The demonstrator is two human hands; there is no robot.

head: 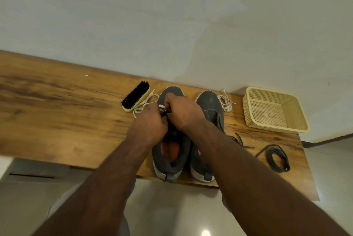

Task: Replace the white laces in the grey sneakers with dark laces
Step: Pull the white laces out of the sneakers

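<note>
Two grey sneakers stand side by side on the wooden table, toes away from me. Both hands work over the lacing area of the left sneaker [172, 155]. My left hand [150, 125] and my right hand [183, 111] meet there, fingers curled, pinching a dark lace end [163, 113] between them. A white lace [142, 104] still trails from this shoe to the left. The right sneaker [211, 107] has no white lace in it; a dark lace [239, 140] hangs from its right side. A removed white lace [225, 103] lies bunched beside its toe. A coiled dark lace [278, 158] lies at the right.
A black-bristled shoe brush [136, 95] lies left of the sneakers. A cream plastic basket [275, 109] sits at the table's right end. The wooden table [57, 111] runs far to the left; its near edge is just behind the heels.
</note>
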